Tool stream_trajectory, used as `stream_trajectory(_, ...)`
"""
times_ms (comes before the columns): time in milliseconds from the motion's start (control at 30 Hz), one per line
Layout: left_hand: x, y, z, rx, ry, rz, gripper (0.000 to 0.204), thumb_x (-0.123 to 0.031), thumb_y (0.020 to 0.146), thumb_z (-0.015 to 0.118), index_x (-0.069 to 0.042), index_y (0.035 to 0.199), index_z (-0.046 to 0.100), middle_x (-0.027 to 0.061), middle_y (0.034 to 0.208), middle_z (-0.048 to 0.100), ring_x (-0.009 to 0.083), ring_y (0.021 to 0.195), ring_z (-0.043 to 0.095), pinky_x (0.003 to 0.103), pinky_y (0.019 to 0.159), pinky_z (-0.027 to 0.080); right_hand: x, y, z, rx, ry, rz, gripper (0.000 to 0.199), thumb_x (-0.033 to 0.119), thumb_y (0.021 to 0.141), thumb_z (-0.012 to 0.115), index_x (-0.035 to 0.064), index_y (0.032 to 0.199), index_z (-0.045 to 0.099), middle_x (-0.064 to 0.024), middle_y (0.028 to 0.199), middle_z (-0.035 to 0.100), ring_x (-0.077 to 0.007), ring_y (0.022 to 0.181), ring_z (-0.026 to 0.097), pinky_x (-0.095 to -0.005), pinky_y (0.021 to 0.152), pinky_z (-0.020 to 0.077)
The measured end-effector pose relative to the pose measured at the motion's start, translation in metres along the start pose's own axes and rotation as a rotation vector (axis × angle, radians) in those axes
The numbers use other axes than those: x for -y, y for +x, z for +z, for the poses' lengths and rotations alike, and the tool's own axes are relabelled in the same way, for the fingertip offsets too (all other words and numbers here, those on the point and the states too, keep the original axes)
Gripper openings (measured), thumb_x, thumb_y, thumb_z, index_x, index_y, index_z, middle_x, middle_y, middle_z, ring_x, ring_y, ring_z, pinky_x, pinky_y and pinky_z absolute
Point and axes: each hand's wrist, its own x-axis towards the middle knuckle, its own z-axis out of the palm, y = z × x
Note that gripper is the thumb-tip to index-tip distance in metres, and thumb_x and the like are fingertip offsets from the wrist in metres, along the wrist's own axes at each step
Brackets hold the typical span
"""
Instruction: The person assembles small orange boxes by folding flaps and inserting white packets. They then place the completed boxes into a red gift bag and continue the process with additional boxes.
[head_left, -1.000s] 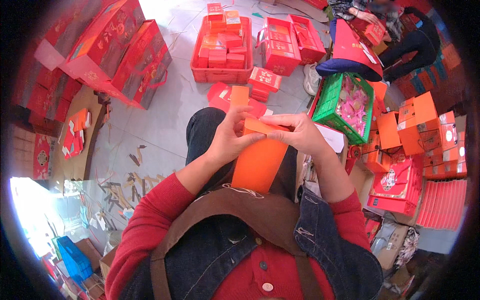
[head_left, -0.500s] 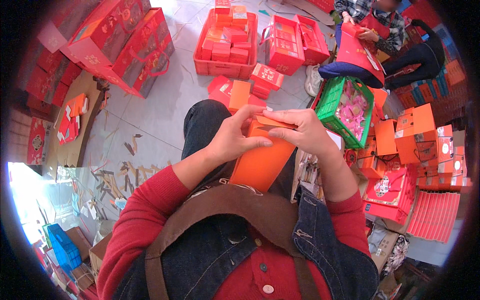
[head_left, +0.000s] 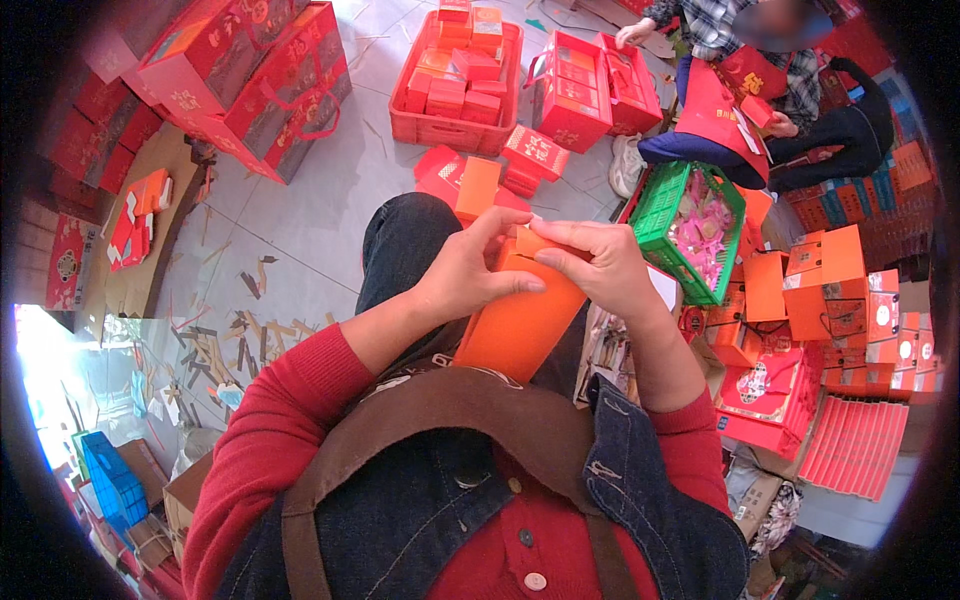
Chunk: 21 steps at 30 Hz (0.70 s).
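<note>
Over our lap, our left hand (head_left: 468, 275) and right hand (head_left: 600, 270) pinch the half-folded top flaps of a flat orange cardboard box (head_left: 520, 320), not yet closed.

One head-worn fisheye view looks steeply down, close over the person's chest and lap; the floor fills the upper frame, edges bending toward the dark rim.
</note>
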Motion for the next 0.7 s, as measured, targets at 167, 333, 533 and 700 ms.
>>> stream_trajectory(167,-0.005,0.000,0.005,-0.040,-0.047,0.036,0.059,-0.023,0.074,0.078,-0.002,0.120,0.047,0.0082,0.094,0.062,0.0097,0.085,0.058,0.026,0.072,0.049,0.000,-0.001,0.009,-0.085,0.085,0.038,0.021,0.006,0.076,0.070,-0.0014,0.096,0.068,-0.0140,0.090,0.069,-0.0157,0.082,0.066,-0.0261,0.073,0.0509)
stream_trajectory(333,-0.002,-0.005,0.009,-0.098,-0.174,-0.054,0.039,-0.012,0.079,0.072,-0.002,0.112,0.053,0.0049,0.097,0.062,0.0083,0.084,0.058,0.023,0.071,0.048,-0.001,-0.007,0.025,-0.192,0.150,0.075,0.014,0.004,0.077,0.068,-0.0016,0.090,0.069,-0.0119,0.093,0.069,-0.0161,0.085,0.065,-0.0266,0.076,0.0502)
stream_trajectory(533,0.006,-0.004,0.008,-0.118,-0.076,0.049,0.034,-0.012,0.079,0.073,-0.001,0.106,0.056,0.0041,0.099,0.061,0.0090,0.088,0.057,0.024,0.074,0.049,-0.027,-0.022,0.020,-0.245,0.370,0.117,0.010,0.002,0.080,0.066,-0.0013,0.089,0.069,-0.0113,0.097,0.068,-0.0167,0.093,0.062,-0.0285,0.084,0.0475)
stream_trajectory(700,0.007,-0.004,0.012,-0.097,-0.107,0.079,0.031,-0.010,0.080,0.071,-0.002,0.106,0.056,0.0047,0.105,0.058,0.0099,0.096,0.055,0.025,0.082,0.047,-0.027,-0.028,0.040,-0.358,0.379,0.137,0.015,0.003,0.083,0.063,-0.0014,0.097,0.068,-0.0106,0.101,0.067,-0.0165,0.096,0.061,-0.0282,0.087,0.0464)
